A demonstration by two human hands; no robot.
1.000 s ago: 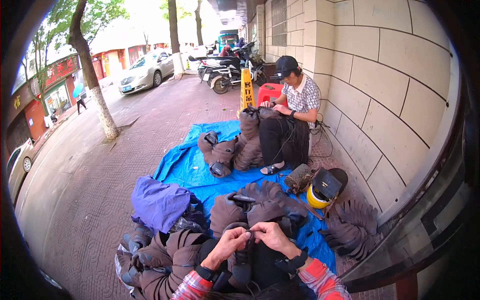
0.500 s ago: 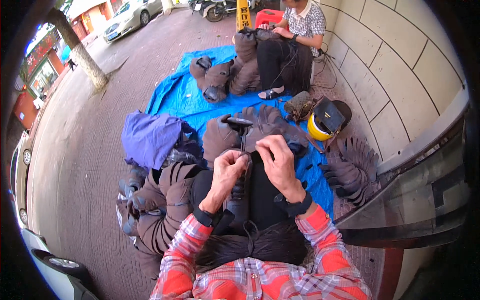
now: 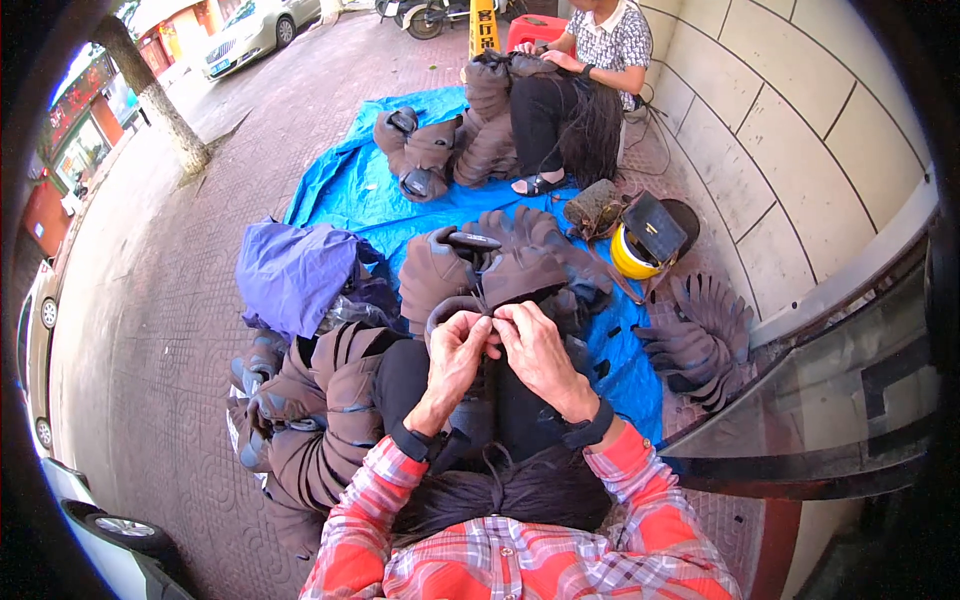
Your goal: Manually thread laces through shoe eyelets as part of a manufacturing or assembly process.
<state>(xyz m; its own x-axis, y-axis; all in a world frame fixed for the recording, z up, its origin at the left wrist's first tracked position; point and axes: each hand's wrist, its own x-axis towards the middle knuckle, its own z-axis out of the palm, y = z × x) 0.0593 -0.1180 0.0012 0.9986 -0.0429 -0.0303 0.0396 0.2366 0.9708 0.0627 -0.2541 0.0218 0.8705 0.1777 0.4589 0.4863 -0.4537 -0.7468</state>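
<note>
My left hand (image 3: 458,352) and my right hand (image 3: 537,347) meet fingertip to fingertip over a dark brown padded piece (image 3: 505,278) with a curved rim, pinching its edge between them. A bundle of black cord (image 3: 520,488) lies across my lap below the wrists. More brown ribbed padded pieces (image 3: 325,400) lie piled to my left. Both forearms wear red plaid sleeves and black wrist straps.
A blue tarp (image 3: 350,175) covers the brick pavement. A purple cloth bundle (image 3: 292,272) lies at the left, a yellow helmet (image 3: 635,250) and a fan-shaped dark stack (image 3: 700,335) at the right by the tiled wall. Another person (image 3: 575,85) sits ahead working on similar pieces. Cars stand at the left.
The view has tilted further down toward my lap. My hands stay together on the padded piece's edge, now a little lower and closer to me.
</note>
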